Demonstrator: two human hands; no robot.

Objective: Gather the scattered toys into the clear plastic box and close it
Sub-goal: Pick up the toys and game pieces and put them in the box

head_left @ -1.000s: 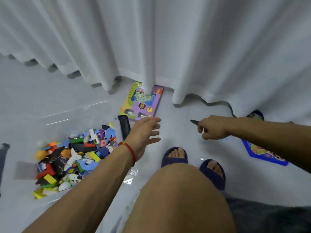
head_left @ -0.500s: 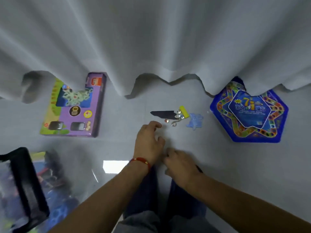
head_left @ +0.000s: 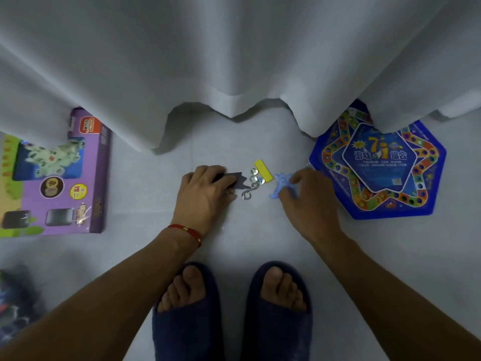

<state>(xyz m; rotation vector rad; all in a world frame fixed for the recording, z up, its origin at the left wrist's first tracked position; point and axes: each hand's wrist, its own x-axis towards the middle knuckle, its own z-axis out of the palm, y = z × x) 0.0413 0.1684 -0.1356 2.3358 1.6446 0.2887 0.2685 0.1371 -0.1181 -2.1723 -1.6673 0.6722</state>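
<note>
Grey tile floor, cluster of small toys just short of the curtain (head_left: 234,61). Both hands have come down onto it: 0.5 s ago they hovered short of the pieces, neither touching.

Left hand (head_left: 205,194) now lies on the dark flat piece (head_left: 235,178), fingers curled over its left end. Looks like a grip, but pinched or just pressed I cannot tell. Right hand (head_left: 304,201) pinches the pale blue toy (head_left: 279,185), fingers curled round it.

Untouched between the hands: yellow block (head_left: 263,170), 3 or so silver discs (head_left: 256,178), metal hook (head_left: 248,192).

Clear box (head_left: 13,303) is only a blur at the left edge, well apart from the pickup; earlier its black rim showed, so the view has shifted right. Not closed yet, I judge.
</note>
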